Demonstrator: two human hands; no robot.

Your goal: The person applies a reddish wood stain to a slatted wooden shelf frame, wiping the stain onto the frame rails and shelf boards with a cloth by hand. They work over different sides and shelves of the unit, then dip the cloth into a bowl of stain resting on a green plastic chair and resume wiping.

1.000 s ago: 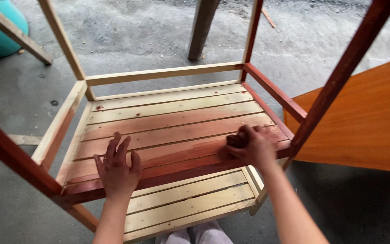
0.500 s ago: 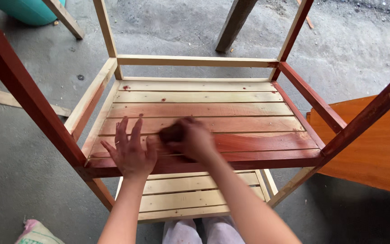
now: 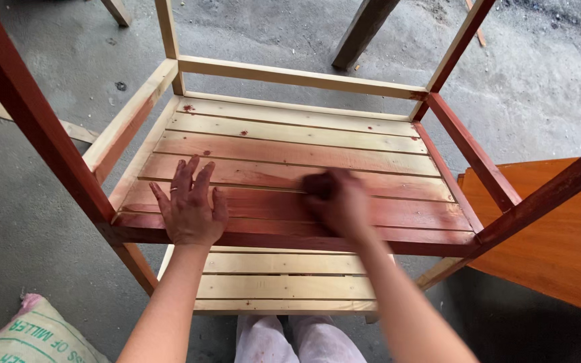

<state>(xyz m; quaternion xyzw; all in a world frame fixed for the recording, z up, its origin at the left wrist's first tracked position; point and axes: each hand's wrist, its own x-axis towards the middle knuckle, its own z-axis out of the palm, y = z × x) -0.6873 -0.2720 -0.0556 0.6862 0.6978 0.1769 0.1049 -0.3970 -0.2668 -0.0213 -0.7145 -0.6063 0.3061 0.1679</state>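
Stain coverage on the slatted shelf [image 3: 290,151] depends on even strokes along the grain: left hand [image 3: 189,205] lies flat and open bracing the front slats, while right hand [image 3: 337,202], blurred, seems closed on a dark rag.

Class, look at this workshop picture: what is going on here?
A person is rubbing red stain onto a slatted wooden shelf. The left hand lies flat, fingers spread, on the near slats. The right hand, blurred, presses something dark against the wood; what it is cannot be told. The near slats are red, the far ones mostly bare.
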